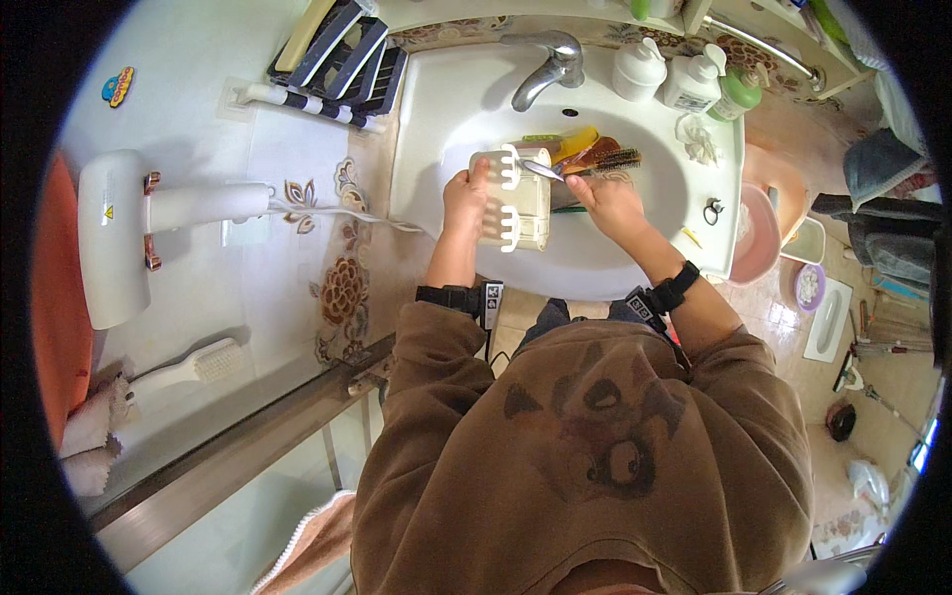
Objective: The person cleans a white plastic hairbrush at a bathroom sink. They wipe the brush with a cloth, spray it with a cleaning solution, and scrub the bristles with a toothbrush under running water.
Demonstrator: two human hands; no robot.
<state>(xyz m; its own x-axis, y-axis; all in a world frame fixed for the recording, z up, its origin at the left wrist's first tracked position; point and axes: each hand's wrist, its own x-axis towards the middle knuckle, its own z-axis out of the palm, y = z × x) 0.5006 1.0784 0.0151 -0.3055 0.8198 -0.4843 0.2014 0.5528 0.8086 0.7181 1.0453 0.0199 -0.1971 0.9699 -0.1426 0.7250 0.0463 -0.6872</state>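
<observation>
Over the white sink basin (pixel 513 271), my left hand (pixel 468 197) grips the left side of a cream plastic holder with notched white edges (pixel 513 212). My right hand (pixel 610 204) holds a small, shiny, silvery utensil with a rounded end (pixel 541 170), which overlaps the holder's upper right part; whether they touch I cannot tell. Behind them in the basin lie a round bristle hairbrush (pixel 621 159), a yellow item (pixel 580 143) and a brown item, partly hidden by the holder. Something thin and green shows under my right hand.
A chrome faucet (pixel 547 71) rises at the back of the sink. Pump bottles (pixel 692 82), crumpled material (pixel 698 140) and a dark ring-shaped item (pixel 713 212) are on the right rim. A dark rack (pixel 335 56) and a white hair dryer (pixel 115 238) hang on the left wall.
</observation>
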